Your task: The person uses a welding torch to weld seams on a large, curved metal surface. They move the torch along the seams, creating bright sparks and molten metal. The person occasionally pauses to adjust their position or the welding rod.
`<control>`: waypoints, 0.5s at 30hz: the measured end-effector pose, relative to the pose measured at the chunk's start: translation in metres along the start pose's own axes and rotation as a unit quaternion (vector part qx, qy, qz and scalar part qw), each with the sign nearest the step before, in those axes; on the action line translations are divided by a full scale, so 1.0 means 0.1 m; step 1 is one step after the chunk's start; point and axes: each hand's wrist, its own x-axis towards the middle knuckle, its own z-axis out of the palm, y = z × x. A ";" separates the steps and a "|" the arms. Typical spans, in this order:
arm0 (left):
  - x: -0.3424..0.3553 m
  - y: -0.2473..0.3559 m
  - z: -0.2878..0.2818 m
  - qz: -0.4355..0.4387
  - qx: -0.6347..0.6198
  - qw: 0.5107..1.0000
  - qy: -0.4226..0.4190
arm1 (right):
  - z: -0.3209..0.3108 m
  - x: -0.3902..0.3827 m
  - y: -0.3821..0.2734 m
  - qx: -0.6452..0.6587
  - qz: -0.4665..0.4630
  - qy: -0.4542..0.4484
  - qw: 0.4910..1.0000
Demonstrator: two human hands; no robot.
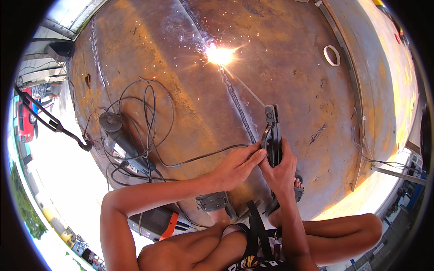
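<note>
My right hand (281, 170) is wrapped round a black electrode holder (272, 135), which clamps a thin welding rod (250, 90). At the rod's far end a bright arc (220, 55) burns on the rusty steel plate (181, 99), with sparks and smoke around it. From the left, my left hand (240, 165) closes its fingers and thumb against the side of the holder, beside the right hand. A weld seam (235, 99) runs along the plate from near the holder to the arc and past it; glare hides the rod tip.
An angle grinder (124, 140) lies at the left among looped black cables (153, 113). Near my left foot stands a black and orange machine (158, 223). A pale ring (332, 55) rests at the far right by a raised metal strip (355, 81). My sandalled feet are on the plate.
</note>
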 end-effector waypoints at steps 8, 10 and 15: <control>0.00 -0.04 0.01 0.010 -0.016 1.000 0.003 | 0.00 0.00 0.00 0.002 0.000 -0.003 1.000; 0.00 0.00 0.01 0.010 -0.013 1.000 0.001 | -0.01 0.00 0.00 -0.001 0.005 -0.005 1.000; -0.02 0.05 0.01 0.020 -0.006 1.000 0.005 | 0.00 0.00 0.05 -0.005 -0.001 -0.002 1.000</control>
